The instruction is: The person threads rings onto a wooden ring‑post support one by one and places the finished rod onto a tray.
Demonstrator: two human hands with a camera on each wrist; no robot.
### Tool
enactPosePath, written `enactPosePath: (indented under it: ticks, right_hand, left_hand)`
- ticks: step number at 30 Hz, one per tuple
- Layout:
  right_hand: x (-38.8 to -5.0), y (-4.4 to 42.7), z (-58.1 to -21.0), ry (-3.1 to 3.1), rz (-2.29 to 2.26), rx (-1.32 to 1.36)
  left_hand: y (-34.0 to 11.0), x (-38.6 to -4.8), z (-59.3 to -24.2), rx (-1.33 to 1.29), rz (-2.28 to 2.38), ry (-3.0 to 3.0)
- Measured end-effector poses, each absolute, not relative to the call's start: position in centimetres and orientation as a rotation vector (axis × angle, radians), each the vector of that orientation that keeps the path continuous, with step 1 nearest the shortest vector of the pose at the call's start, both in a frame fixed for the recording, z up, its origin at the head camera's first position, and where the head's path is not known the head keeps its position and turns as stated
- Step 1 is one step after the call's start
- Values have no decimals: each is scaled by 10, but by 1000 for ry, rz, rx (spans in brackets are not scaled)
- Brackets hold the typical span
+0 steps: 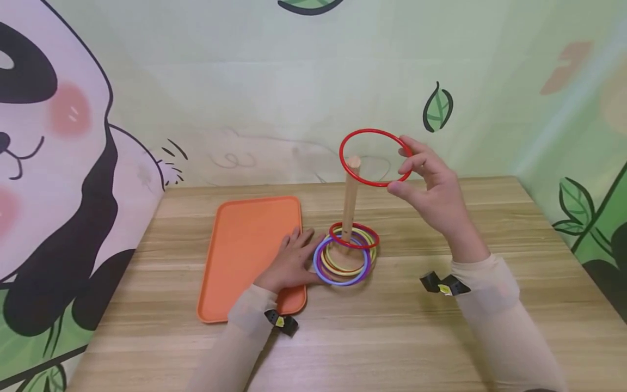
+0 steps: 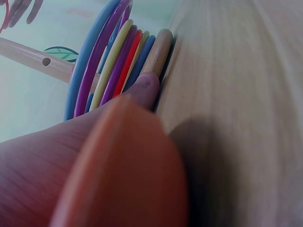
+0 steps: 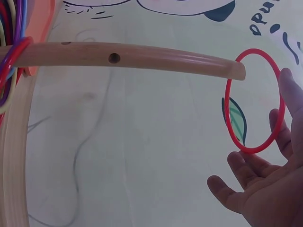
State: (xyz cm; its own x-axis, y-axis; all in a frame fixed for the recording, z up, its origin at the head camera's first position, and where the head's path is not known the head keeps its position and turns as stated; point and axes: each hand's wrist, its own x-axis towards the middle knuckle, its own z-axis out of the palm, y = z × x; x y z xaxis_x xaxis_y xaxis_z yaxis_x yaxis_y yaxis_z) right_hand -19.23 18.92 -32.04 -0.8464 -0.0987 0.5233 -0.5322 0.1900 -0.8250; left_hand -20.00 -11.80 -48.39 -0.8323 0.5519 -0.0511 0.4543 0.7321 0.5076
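A red ring (image 1: 368,130) is pinched between the thumb and fingers of my right hand (image 1: 436,188), tilted at the top end of an upright wooden peg (image 1: 350,204). Whether it encircles the peg tip, I cannot tell. Stacked around the peg's foot are several rings: a smaller-looking red ring (image 1: 376,243), a light blue ring (image 1: 317,267), and yellow, purple and dark blue ones. Low on the left of the stack, my left hand (image 1: 290,261) spreads its fingers. In the left wrist view its thumb (image 2: 144,90) touches the round wooden base (image 2: 160,54).
An orange tray (image 1: 245,239) lies left of the stand, its right edge beneath my left hand. All this is on a wood-grain table (image 1: 392,337), backed by a wall (image 1: 274,98) painted with a panda and leaves. Each sleeve bears a small black device (image 1: 443,284) at the wrist.
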Motion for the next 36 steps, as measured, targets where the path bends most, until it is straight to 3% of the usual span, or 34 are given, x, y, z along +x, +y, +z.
enactPosePath:
  ticks: [36]
  right_hand:
    - [-191,167,-362,-2257,1639,703]
  left_hand:
    - [-116,-201,-486,788,723,2724]
